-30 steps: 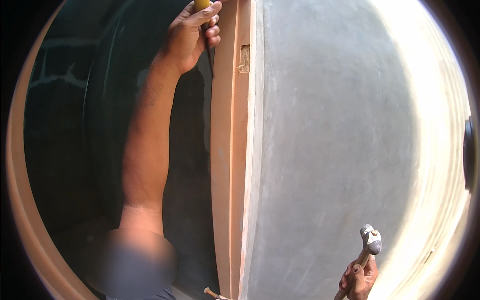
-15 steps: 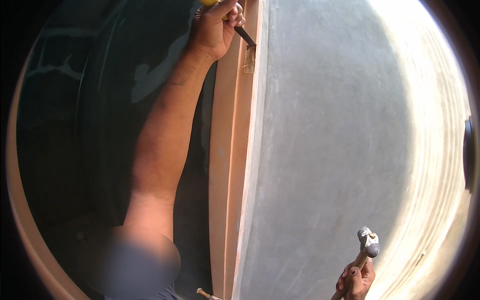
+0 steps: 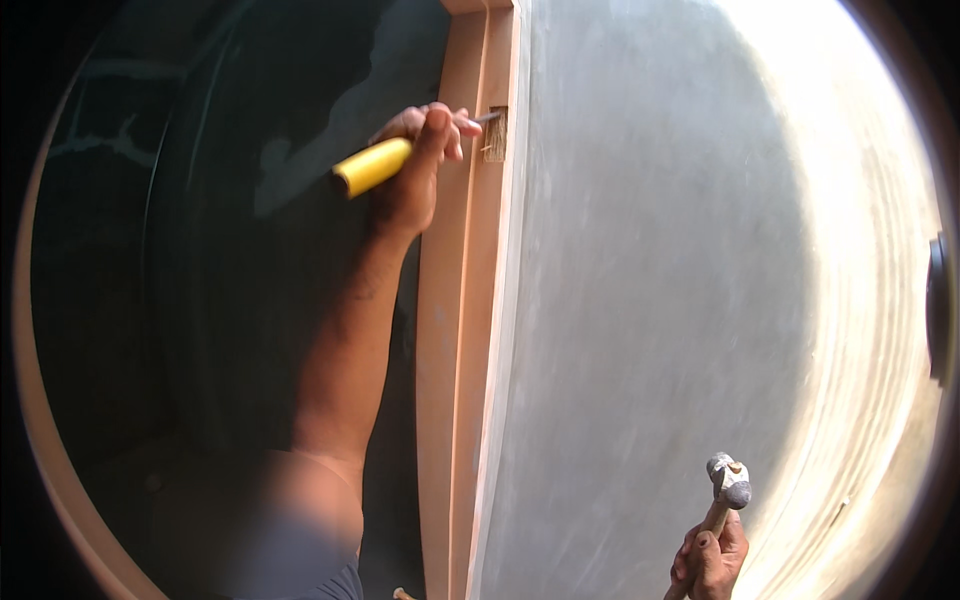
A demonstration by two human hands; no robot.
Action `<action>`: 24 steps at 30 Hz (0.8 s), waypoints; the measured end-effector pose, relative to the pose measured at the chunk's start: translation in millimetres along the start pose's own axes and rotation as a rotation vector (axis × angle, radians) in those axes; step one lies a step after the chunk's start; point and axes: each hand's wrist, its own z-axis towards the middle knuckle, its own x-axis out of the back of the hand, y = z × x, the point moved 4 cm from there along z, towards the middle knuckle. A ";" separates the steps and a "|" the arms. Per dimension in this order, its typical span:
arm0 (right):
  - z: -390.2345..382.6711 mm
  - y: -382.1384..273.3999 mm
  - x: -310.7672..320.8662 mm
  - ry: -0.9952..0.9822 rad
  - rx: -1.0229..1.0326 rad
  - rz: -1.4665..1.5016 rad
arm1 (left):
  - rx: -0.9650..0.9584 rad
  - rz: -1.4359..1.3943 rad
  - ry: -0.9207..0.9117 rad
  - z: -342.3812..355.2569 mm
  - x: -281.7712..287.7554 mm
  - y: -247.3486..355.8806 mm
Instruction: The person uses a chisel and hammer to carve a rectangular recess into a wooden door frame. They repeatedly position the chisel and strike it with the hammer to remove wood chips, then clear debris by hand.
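Gripping a yellow-handled chisel (image 3: pixel 372 167) in the left hand (image 3: pixel 415 172), fingers curled, pointing its blade at a notch (image 3: pixel 496 143) in a wooden frame (image 3: pixel 440 300); clasping a hammer (image 3: pixel 730 482) below its head in the right hand (image 3: pixel 715 562), before a grey wall (image 3: pixel 650 300).

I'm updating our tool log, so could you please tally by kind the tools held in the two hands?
Yellow-handled chisel, in the left hand: 1
Hammer, in the right hand: 1
Total: 2
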 end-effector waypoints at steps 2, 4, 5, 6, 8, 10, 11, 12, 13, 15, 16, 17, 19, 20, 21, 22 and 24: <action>-1.1 -5.3 -2.7 -0.008 0.024 0.020 | -0.017 0.056 0.038 -12.4 -10.8 11.9; -0.9 -10.1 -5.5 -0.011 0.118 0.047 | -0.010 0.079 0.017 -25.4 -18.1 22.9; 0.1 -8.2 -6.9 -0.066 0.140 0.065 | -0.014 0.108 -0.012 -31.4 -17.5 29.9; 3.6 -5.0 -2.7 -0.115 0.172 0.064 | -0.013 0.128 0.018 -42.8 -23.3 36.0; 3.0 -11.3 5.4 -0.226 0.286 0.027 | -0.044 0.117 0.053 -62.2 -30.1 47.9; -10.3 -26.3 0.7 -0.297 0.358 0.024 | -0.047 0.128 0.076 -81.8 -47.5 64.4; -16.9 -34.1 -0.9 -0.341 0.401 0.021 | -0.056 0.145 0.072 -92.3 -55.3 74.6; -23.8 -37.8 -0.3 -0.339 0.459 -0.007 | -0.066 0.158 0.067 -103.3 -63.2 82.0; -26.0 -35.6 2.7 -0.315 0.512 -0.037 | -0.072 0.153 0.054 -113.4 -77.9 77.1; -29.3 -53.2 -11.8 -0.273 0.813 -0.241 | -0.133 0.135 0.086 -118.5 -83.4 91.5; -23.8 -68.7 -30.3 -0.267 1.039 -0.417 | -0.137 0.151 0.112 -123.1 -73.0 105.1; -28.3 -84.9 -39.8 -0.247 1.168 -0.559 | -0.139 0.144 0.132 -123.8 -75.2 114.7; -39.2 -108.7 -61.6 -0.217 1.359 -0.764 | -0.137 0.192 0.165 -124.4 -73.4 130.3; -50.7 -116.4 -66.1 -0.209 1.368 -0.835 | -0.127 0.205 0.169 -123.1 -79.3 136.6; -54.3 -122.6 -74.3 -0.205 1.382 -0.897 | -0.113 0.205 0.160 -121.2 -82.5 145.3; -61.1 -134.7 -74.2 -0.224 1.373 -0.969 | -0.104 0.199 0.169 -117.6 -91.1 154.8; -72.3 -148.7 -82.5 -0.267 1.348 -1.083 | -0.081 0.208 0.167 -120.7 -100.6 166.4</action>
